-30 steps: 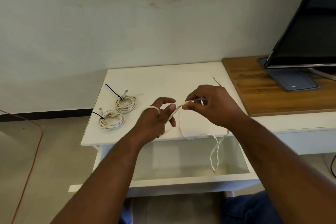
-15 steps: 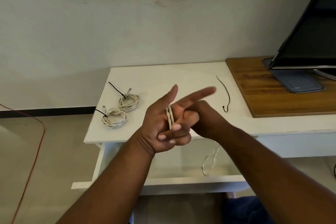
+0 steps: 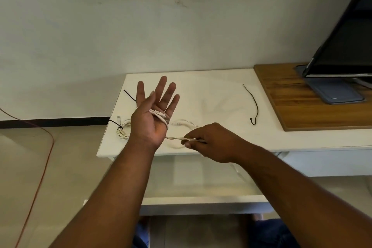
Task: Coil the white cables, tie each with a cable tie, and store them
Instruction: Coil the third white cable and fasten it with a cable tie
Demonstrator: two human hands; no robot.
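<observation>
My left hand is raised palm up above the white table, fingers straight and spread. A white cable is wound across its palm in a few turns. My right hand pinches the cable's free length just to the right and holds it taut. A coiled white cable tied with a black tie lies on the table's left side; a second tied coil behind my left hand shows only its black tie tail. A loose black cable tie lies at the right of the table.
An open white drawer sticks out below the table edge. A wooden board at the right carries a monitor on its stand. An orange cord runs over the floor at the left.
My left hand has opened and turned palm up with the cable wrapped on it. My right hand has come out from behind it and drawn the cable to the right.
</observation>
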